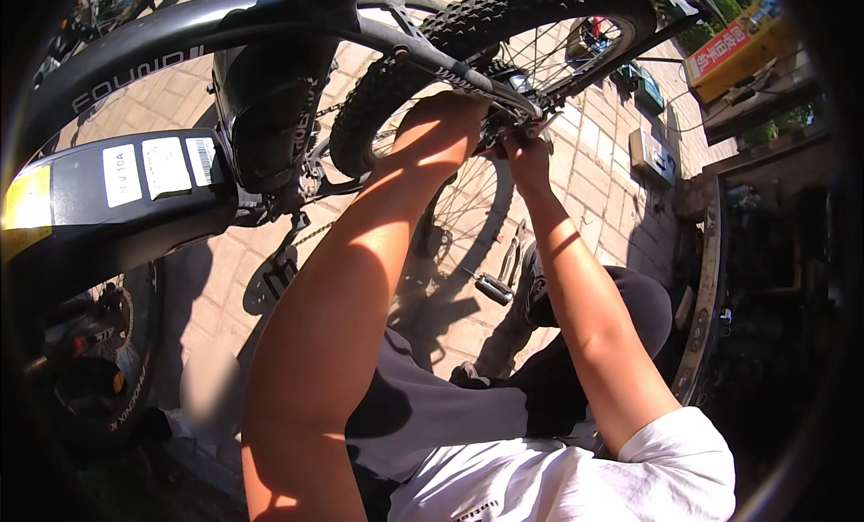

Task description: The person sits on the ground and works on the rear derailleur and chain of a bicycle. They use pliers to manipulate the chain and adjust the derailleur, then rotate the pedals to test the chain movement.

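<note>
A dark electric bike's frame (171, 36) stretches across the top left, with a black battery (117, 184) beside it. Its knobbly rear tyre (378, 99) and spoked wheel stand at the top middle. My left arm reaches to the wheel hub (513, 81); my left hand (463, 108) passes behind the frame tube there, its fingers hidden. Close by, my right hand (529, 162) is closed at the axle end, among the small parts beside the hub. Whatever its fingers grip is too small and shaded to make out.
A dark pedal-like piece (495, 288) is near my shoe on the sunlit paving (576, 198). Grey box (652, 157) and teal case (641, 90) stand to the right, below a yellow cabinet (738, 58). Another bike's wheel (112, 360) is at lower left.
</note>
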{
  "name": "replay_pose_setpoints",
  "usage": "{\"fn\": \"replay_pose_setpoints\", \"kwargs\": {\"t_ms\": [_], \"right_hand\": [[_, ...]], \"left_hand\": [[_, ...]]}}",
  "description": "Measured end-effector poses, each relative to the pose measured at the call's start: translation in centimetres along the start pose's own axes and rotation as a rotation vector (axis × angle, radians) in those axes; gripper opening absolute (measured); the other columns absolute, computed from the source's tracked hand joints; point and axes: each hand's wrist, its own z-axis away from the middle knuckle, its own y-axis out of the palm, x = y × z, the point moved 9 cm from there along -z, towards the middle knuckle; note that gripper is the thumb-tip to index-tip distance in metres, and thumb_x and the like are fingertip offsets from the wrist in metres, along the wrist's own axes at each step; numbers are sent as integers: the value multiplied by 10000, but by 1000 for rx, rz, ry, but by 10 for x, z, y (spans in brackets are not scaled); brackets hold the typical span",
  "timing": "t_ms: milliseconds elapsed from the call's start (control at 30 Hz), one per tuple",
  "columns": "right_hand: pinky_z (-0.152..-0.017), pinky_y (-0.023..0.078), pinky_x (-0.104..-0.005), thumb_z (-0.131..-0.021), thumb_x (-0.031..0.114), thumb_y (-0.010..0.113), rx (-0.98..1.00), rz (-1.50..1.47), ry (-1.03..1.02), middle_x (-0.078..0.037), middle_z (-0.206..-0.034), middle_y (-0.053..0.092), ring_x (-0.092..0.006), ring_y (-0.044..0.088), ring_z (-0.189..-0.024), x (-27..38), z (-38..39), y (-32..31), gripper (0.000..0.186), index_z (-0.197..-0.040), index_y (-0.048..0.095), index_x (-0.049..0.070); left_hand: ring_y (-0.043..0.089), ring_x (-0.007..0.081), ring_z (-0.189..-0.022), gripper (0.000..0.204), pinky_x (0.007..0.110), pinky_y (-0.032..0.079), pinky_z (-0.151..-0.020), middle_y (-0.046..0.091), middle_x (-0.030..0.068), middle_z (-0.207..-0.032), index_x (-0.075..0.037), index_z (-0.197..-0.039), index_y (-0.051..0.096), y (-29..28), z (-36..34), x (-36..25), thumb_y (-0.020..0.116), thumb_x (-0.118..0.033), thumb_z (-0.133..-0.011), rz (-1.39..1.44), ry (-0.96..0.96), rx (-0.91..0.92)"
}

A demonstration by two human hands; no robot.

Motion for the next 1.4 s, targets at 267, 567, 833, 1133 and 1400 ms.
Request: {"fn": "replay_pose_setpoints", "kwargs": {"t_ms": [267, 567, 833, 1133, 1400], "right_hand": [[-608, 489, -340, -867, 188, 625, 12, 102, -39, -134, -708, 672, -223, 656, -657, 5, -5, -3, 213, -872, 677, -18], [-608, 483, -346, -864, 224, 634, 18, -194, 63, -116, -710, 667, -207, 638, -659, -27, -10, 0, 258, -878, 674, -30], [-648, 531, -361, -955, 176, 490, 35, -1216, 607, -45, -909, 647, -167, 584, -706, -60, 16, 3, 149, -1027, 595, 98], [-570, 498, -258, -984, 191, 463, -47, -1534, 707, -38, -754, 588, -118, 515, -608, -62, -3, 14, 203, -931, 599, 50], [-448, 438, -232, -979, 217, 517, -142, -950, 569, -27, -689, 569, -105, 493, -504, -58, 4, -4, 177, -900, 583, 74]], "left_hand": [[625, 314, -699, 266, 420, 486, -633, 626, 181, -749, -16, -905, 608, 23, -8, 16, 436, -213, -957, 234, -99, 11], [599, 246, -672, 286, 356, 454, -610, 620, 148, -756, -5, -925, 631, 49, -13, 17, 460, -234, -911, 720, -339, 152], [649, 256, -707, 337, 379, 493, -654, 665, 166, -792, -10, -958, 668, 52, -10, 34, 478, -283, -908, 508, -430, 144], [478, 106, -487, 220, 266, 372, -469, 545, 27, -617, -20, -828, 589, 51, -10, 20, 520, -190, -951, 674, -366, 106], [486, 105, -517, 173, 264, 394, -501, 557, 33, -640, -7, -880, 603, 24, 8, 28, 518, -146, -940, 723, -449, -73]]}}
